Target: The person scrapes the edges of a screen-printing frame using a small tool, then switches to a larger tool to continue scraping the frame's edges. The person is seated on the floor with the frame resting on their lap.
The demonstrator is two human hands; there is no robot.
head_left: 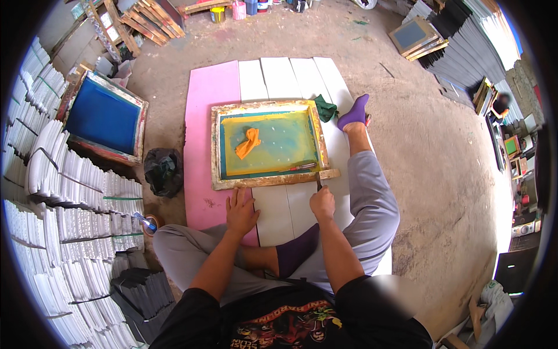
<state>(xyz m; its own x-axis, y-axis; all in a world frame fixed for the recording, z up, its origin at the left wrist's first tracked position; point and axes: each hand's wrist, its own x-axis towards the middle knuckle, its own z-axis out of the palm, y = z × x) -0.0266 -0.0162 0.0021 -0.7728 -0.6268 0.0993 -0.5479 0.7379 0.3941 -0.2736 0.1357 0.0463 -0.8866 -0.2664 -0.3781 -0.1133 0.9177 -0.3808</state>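
Looked down over a brown floor (424, 203) to pink and white sheets (212, 87) laid across it. Had a wooden frame (217, 145) lying flat on them, straight ahead, with a yellow-green panel (285, 145) inside its rim. Rested the left hand (241, 214) open and splayed, near the frame's lower edge. Had the right hand (323, 203) closed in a grip. Saw an orange cloth (249, 143) on the panel and a green cloth (325, 109) by the upper right corner. Held in that fist a dark tool (318, 181) reaching the lower right corner, beside a tan block (331, 173); could not tell about any join. Spotted a red-handled tool (303, 167) inside the frame near there
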